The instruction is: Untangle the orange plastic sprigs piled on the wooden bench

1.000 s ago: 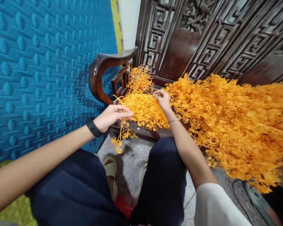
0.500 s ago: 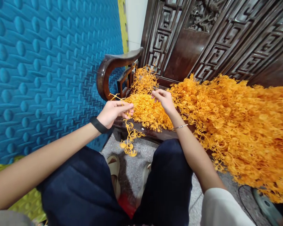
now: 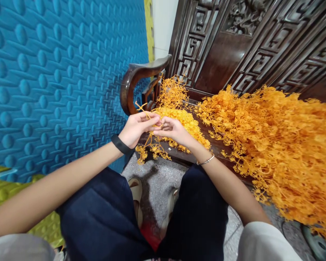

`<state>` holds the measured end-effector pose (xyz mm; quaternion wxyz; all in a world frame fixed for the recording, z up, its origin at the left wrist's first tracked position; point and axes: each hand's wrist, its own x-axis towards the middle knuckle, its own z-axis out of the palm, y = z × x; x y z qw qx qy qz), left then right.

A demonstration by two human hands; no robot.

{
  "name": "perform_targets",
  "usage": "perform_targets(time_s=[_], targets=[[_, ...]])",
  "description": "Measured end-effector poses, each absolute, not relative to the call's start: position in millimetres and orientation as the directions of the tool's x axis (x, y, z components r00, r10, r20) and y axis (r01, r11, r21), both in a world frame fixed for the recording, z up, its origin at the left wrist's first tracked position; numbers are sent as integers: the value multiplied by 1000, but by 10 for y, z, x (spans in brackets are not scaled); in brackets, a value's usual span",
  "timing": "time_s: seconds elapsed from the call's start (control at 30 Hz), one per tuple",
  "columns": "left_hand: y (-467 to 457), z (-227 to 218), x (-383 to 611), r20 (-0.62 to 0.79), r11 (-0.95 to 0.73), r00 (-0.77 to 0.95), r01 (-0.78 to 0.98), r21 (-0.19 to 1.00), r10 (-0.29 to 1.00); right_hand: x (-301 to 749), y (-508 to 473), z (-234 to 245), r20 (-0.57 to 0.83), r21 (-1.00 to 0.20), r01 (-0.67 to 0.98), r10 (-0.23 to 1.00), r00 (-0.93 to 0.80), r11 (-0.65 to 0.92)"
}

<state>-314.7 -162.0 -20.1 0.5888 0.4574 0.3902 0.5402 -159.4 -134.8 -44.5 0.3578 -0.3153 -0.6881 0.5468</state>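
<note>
My left hand [image 3: 138,127], with a black band on the wrist, pinches the stem of an orange plastic sprig [image 3: 151,146] that dangles below it over the bench's front edge. My right hand [image 3: 172,131], with a thin bracelet on the wrist, has come against the left one and its fingers close on the same sprig. Just behind both hands lies a small heap of orange sprigs [image 3: 188,123] on the dark wooden bench [image 3: 179,155]. A much larger pile of orange sprigs [image 3: 277,141] covers the bench to the right.
A blue padded wall [image 3: 57,72] stands close on the left. The bench's curved armrest [image 3: 139,74] and carved backrest [image 3: 233,43] rise behind the piles. My knees in dark trousers and sandalled feet are on the speckled floor [image 3: 154,177] below. A yellow mat [image 3: 5,188] lies at lower left.
My right hand left the small heap and came back to meet my left hand at the sprig. The left hand lifted slightly, raising the dangling sprig. The view shifted a little left.
</note>
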Motion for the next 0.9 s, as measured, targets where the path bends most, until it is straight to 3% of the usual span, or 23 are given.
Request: perform_targets(time_s=[0.3, 0.57, 0.9], targets=[[-1690, -136, -3142, 50, -9, 120, -317, 948, 992, -1735, -1387, -552, 210, -971, -7, 835, -509, 240], [-1636, -147, -3190, 53, -13, 98, -374, 927, 994, -2008, -1463, -719, 270, -956, 44, 926, -262, 291], [-1714, -106, -3125, 17, 36, 126, -406, 913, 992, -2056, -1368, -785, 271, -962, -113, 922, -275, 249]])
